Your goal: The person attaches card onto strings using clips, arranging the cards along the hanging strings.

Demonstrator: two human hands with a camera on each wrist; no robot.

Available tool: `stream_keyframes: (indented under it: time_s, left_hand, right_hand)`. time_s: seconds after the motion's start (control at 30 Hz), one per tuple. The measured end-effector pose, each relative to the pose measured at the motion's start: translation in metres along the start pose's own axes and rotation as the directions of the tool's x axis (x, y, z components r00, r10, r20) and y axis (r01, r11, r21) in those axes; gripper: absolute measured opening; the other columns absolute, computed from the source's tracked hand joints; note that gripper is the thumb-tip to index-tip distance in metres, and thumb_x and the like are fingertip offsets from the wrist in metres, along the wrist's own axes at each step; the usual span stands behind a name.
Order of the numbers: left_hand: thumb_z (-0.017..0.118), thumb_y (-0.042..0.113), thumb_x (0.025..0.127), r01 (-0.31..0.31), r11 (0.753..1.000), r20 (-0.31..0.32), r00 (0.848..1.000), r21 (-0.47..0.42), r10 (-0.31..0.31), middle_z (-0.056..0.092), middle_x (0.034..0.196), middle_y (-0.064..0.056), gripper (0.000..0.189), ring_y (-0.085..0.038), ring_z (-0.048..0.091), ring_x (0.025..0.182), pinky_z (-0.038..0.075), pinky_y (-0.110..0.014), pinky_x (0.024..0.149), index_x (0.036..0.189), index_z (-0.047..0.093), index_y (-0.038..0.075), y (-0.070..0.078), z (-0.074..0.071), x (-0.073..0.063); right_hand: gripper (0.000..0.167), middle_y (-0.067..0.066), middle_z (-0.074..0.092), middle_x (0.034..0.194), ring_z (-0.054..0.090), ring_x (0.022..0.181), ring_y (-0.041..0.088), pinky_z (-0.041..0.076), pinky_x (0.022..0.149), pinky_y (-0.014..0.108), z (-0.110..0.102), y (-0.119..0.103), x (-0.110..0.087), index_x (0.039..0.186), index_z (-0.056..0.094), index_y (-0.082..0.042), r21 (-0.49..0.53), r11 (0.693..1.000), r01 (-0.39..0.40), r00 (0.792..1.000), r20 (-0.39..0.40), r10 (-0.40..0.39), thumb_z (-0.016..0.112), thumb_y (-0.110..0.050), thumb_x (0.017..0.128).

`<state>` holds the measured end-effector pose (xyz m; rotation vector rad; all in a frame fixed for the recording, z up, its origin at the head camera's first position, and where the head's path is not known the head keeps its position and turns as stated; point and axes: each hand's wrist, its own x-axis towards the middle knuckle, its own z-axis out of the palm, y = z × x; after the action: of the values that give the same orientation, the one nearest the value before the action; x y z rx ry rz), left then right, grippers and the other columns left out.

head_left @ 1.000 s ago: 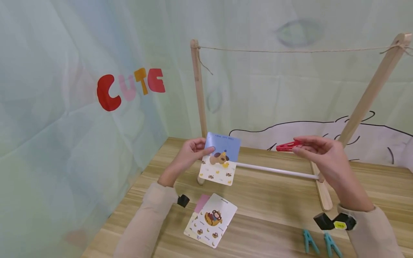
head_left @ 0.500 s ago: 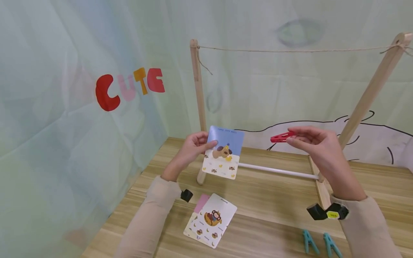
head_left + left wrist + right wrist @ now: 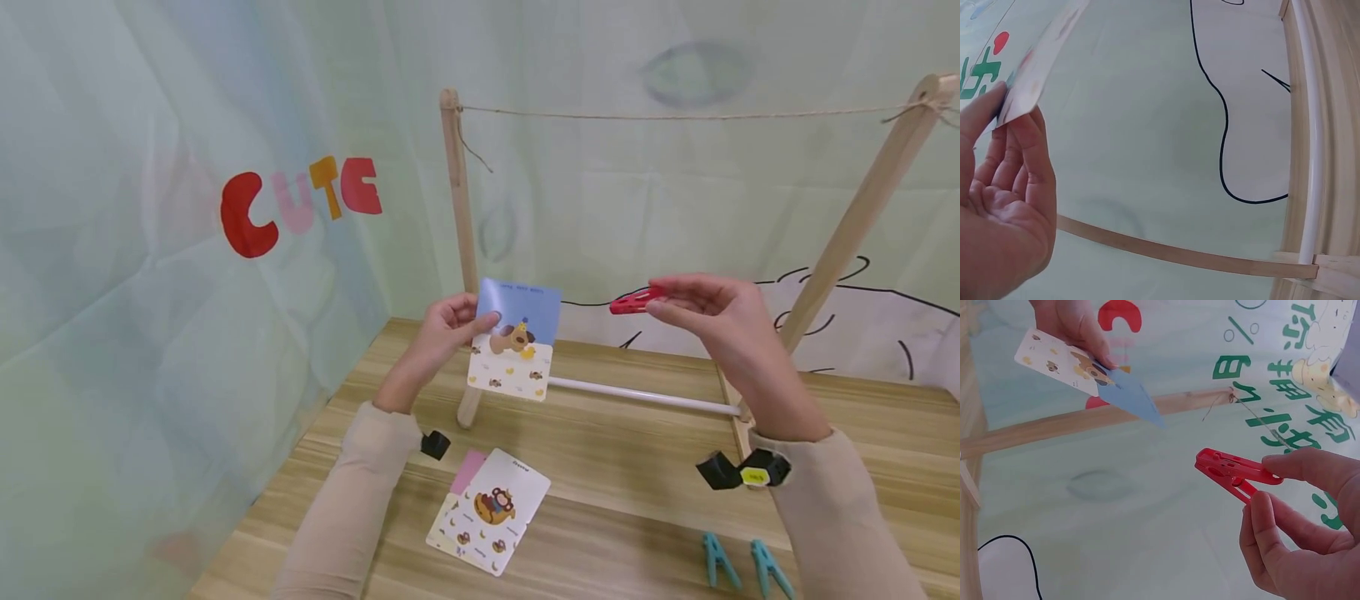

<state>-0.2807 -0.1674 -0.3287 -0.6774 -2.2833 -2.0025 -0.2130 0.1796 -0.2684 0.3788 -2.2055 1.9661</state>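
Note:
My left hand [image 3: 442, 337] pinches the left edge of a card [image 3: 513, 367], blue above and white below with a dog picture. The left wrist view shows the same card [image 3: 1038, 69] nearly edge-on between thumb and fingers. To the right, my right hand [image 3: 723, 333] pinches a red clothespin [image 3: 633, 301] by its handle end, its tip pointing left. In the right wrist view the clothespin's [image 3: 1232, 472] jaws look closed, apart from the card. Both hands are below a string [image 3: 645, 117] stretched between two wooden posts [image 3: 463, 208].
On the table [image 3: 600, 533] lies a small pile of cards, a monkey card [image 3: 491, 512] on top. Two teal clothespins [image 3: 720, 560] lie at the front right. A white rod [image 3: 645, 395] joins the posts low down. Printed cloth [image 3: 300, 75] hangs behind and at left.
My right hand has moved up and left with the red clothespin. My left hand has lifted the dog card higher. The pile and the teal clothespins stay put.

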Motion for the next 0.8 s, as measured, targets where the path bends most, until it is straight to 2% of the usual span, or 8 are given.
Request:
stream_keyframes:
  time_s: [0.3, 0.63, 0.8]
  left_hand:
    - [0.065, 0.007, 0.097, -0.022, 0.999, -0.041, 0.999, -0.026, 0.020, 0.073, 0.093, -0.001, 0.016, -0.011, 0.062, 0.076, 0.051, -0.021, 0.062, 0.109, 0.065, -0.004, 0.006, -0.003, 0.004]
    - [0.066, 0.008, 0.097, -0.045, 0.998, -0.081, 0.996, -0.043, 0.042, 0.072, 0.090, 0.000, 0.017, -0.012, 0.061, 0.078, 0.051, -0.021, 0.065, 0.108, 0.066, -0.004, 0.012, -0.004, 0.011]
    - [0.065, 0.007, 0.097, -0.048, 0.998, -0.107, 0.993, -0.041, 0.043, 0.072, 0.089, 0.003, 0.017, -0.010, 0.063, 0.079, 0.052, -0.021, 0.066, 0.108, 0.065, -0.005, 0.016, -0.003, 0.013]
  right_hand:
    - [0.031, 0.000, 0.072, 0.102, 0.065, 0.088, 0.013, 0.052, 0.078, 0.017, 0.001, -0.010, 0.010, 0.116, 0.074, -0.007, -0.041, 0.998, 0.040, 0.999, 0.016, -0.040, 0.080, -0.016, 0.087]
    - [0.032, 0.005, 0.073, 0.100, 0.067, 0.087, 0.016, 0.054, 0.083, 0.020, 0.000, -0.016, 0.017, 0.113, 0.072, 0.000, 0.155, 0.985, 0.072, 0.996, 0.040, -0.079, 0.081, -0.003, 0.083]
    - [0.030, 0.007, 0.072, 0.100, 0.067, 0.085, 0.016, 0.055, 0.081, 0.020, 0.002, -0.020, 0.021, 0.111, 0.072, 0.001, 0.185, 0.979, 0.090, 0.994, 0.044, -0.100, 0.080, -0.001, 0.082]
